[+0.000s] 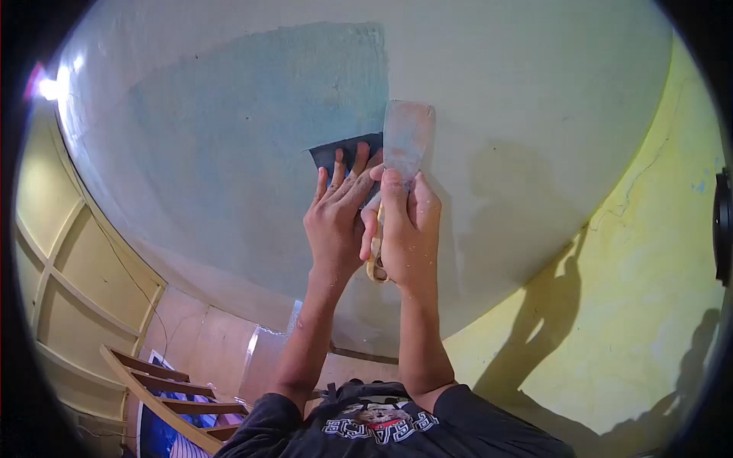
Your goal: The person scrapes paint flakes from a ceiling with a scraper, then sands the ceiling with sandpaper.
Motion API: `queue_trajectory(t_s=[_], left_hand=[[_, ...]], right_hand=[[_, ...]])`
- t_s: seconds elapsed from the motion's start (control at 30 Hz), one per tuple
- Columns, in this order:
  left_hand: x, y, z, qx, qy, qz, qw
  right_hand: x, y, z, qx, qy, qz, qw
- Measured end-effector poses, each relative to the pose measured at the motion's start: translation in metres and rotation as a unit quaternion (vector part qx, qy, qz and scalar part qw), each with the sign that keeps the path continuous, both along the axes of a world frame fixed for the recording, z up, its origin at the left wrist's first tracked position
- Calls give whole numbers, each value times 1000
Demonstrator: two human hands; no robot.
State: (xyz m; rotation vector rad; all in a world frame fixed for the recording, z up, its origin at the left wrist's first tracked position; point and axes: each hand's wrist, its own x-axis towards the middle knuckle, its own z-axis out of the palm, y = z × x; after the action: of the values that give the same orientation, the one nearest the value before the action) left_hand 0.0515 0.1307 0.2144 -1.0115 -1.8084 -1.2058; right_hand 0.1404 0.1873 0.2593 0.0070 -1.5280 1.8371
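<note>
My left hand (340, 200) lies with its fingers spread over a sheet of dark sandpaper (326, 156), holding it against the pale wall. The sheet's straight upper edge and left corner show past the fingertips; its lower part is mostly hidden under the hand. Right beside it, my right hand (408, 217) is closed around a putty knife (410, 137), blade up and thumb near the blade's base. The wide blade is smeared with whitish and pinkish residue. A yellowish handle end (376, 269) shows below the fingers. Pale dust specks both hands.
A bluish patch (252, 99) on the wall stands out from the paler surface around it. A yellow wall (641, 282) meets it at the right, with shadows on it. At the lower left are a wooden ladder-like frame (164, 385) and a panelled surface (88, 267).
</note>
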Motion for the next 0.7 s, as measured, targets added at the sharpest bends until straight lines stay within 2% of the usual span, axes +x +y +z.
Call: queue_trajectory(t_s=[0.13,0.23,0.53,0.7], left_hand=[[-6,0,-4,-13,13,11,1000],[1,-5,2,-6,-1,-20,1000],[-7,3,-7,-19,30,24,999],[-7,0,-9,-21,22,10,999]], right_hand=[[3,6,3,17,5,15,1000],[0,-1,-1,-11,4,3,1000],[5,3,1,-8,-7,7,1000],[-3,1,2,6,16,10,1000]])
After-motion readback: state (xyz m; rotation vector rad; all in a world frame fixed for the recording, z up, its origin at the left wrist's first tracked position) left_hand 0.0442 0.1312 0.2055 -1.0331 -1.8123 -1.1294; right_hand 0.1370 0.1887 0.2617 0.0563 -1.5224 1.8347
